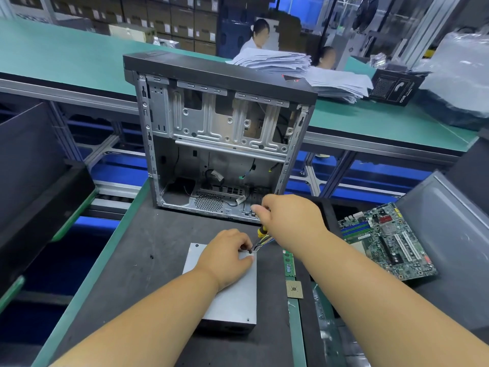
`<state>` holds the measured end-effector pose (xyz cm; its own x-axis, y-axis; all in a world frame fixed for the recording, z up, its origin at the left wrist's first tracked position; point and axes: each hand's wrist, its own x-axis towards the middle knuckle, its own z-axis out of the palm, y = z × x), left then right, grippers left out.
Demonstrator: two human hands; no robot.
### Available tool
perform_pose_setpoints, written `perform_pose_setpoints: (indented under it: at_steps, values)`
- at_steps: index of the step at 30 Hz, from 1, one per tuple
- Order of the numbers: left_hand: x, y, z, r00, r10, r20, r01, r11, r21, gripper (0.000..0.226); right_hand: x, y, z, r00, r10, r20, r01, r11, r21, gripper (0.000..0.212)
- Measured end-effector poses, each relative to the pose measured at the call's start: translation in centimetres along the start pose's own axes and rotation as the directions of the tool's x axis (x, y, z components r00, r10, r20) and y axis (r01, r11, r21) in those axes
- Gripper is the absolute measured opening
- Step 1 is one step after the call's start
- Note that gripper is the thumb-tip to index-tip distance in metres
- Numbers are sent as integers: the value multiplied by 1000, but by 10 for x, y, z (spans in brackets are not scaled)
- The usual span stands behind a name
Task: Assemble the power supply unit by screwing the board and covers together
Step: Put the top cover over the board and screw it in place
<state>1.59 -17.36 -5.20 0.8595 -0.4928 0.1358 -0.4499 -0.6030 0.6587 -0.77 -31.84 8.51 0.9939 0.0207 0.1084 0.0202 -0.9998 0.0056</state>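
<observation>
The power supply unit (232,298), a flat silver metal box, lies on the dark mat in front of me. My left hand (227,256) rests on its top cover, and its fingertips pinch a small black screw (250,252) at the far right corner. My right hand (288,217) grips a screwdriver (262,231) with a yellow and black handle, its tip pointing down at that screw. A bundle of coloured wires (266,241) leaves the unit beside the screw. More screws sit in the cover's far left and near right corners.
An open computer case (219,144) stands upright behind the unit. A motherboard (389,241) lies to the right, with a memory stick (289,266) and a processor chip (294,289) nearer me. A loose screw (151,256) lies left. Grey panels flank the mat; two people sit beyond paper stacks.
</observation>
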Motion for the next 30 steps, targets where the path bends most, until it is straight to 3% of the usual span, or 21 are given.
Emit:
perform_pose_setpoints:
  at_steps: [5, 7, 11, 16, 21, 26, 30]
  values:
    - [0, 1, -1, 1000, 4, 3, -4, 1000, -1, 16, -1, 2, -4, 995, -66, 80, 44, 966, 254, 9]
    - [0, 1, -1, 1000, 3, 5, -3, 1000, 0, 15, -1, 3, -4, 995, -74, 59, 61, 978, 201, 8]
    - [-1, 2, -2, 1000, 1, 5, -1, 1000, 0, 14, -1, 3, 2, 1000, -20, 14, 19, 999, 27, 28]
    - [-1, 3, -2, 1000, 1, 4, -1, 1000, 7, 15, -2, 1, -3, 994, -101, 29, 93, 972, 217, 13]
    - [-1, 4, -3, 1000, -5, 7, 5, 1000, -2, 13, -3, 3, -1, 999, -41, 14, 40, 999, 34, 29]
    - [-1, 4, -3, 1000, -5, 8, 5, 1000, -1, 14, -4, 3, -4, 995, -90, 43, 79, 973, 217, 17]
    - [-2, 5, -4, 1000, -2, 2, 2, 1000, 4, 12, -5, 3, -3, 998, -65, 11, 64, 997, 42, 26]
